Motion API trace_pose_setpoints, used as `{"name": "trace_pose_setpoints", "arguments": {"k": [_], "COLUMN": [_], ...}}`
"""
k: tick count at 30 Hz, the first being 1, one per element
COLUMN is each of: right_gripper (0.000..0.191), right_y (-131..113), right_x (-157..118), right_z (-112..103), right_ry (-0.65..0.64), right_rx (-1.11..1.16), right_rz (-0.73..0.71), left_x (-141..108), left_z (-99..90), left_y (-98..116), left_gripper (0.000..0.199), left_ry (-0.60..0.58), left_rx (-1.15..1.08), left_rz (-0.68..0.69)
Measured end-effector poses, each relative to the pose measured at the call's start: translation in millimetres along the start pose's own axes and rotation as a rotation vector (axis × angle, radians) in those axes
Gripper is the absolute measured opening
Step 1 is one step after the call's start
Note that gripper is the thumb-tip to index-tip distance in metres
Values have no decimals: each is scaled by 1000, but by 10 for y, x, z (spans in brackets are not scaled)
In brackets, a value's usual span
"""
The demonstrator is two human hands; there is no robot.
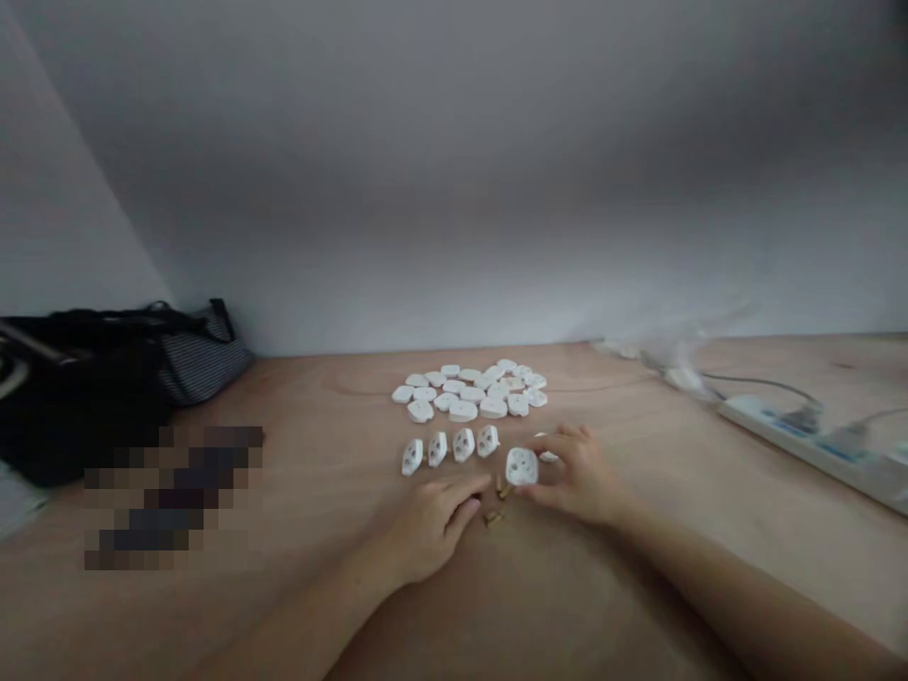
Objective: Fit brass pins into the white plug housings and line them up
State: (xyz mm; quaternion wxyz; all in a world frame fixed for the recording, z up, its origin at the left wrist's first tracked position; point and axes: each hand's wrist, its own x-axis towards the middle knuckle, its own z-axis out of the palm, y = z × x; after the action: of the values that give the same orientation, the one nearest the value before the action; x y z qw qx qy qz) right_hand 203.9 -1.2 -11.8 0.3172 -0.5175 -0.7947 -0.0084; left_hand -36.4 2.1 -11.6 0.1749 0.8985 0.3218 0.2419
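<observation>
My right hand (578, 478) grips a white plastic plug housing (522, 466) between thumb and fingers, its face with round holes turned towards me. Another white piece (546, 448) shows partly behind those fingers. Across from it, my left hand (440, 525) is low over the table, index finger stretched out and thumb apart, with nothing visible between them. Small brass-coloured metal pieces (495, 518) lie just right of its fingertips, and more brass pieces (503, 487) are below the held housing. Beyond my left hand, several similar white housings (463, 445) stand in a row.
A cluster of white plastic parts (463, 411) lies farther back on the wooden table (319, 492). On the right are a white power strip (801, 440) with cords and some clear plastic wrap (685, 369). A black bag (78, 397) and a blurred-out dark object (177, 497) are at left.
</observation>
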Motion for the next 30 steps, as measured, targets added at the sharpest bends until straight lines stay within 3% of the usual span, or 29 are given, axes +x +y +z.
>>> {"name": "trace_pose_setpoints", "arguments": {"k": [4,9,20,23,26,30], "right_gripper": [41,41,41,40,40,40], "right_y": [-19,-42,-126,-152,-163,-182], "right_x": [-8,-20,-31,-30,-33,-37], "right_z": [3,18,3,-10,-15,-10], "right_ry": [-27,-41,-83,-75,-75,-78], "right_rx": [11,16,70,75,85,92], "right_rz": [-15,-31,-69,-89,-91,-103], "left_x": [-40,-29,26,7,-13,-17], "left_z": [-29,-87,-43,-22,20,52], "left_y": [-54,-76,-87,-6,48,65], "left_gripper": [34,29,4,16,11,11], "left_ry": [74,-19,52,140,192,251], "left_rx": [0,8,-96,-52,17,68], "left_rz": [100,174,16,-126,-233,-180]}}
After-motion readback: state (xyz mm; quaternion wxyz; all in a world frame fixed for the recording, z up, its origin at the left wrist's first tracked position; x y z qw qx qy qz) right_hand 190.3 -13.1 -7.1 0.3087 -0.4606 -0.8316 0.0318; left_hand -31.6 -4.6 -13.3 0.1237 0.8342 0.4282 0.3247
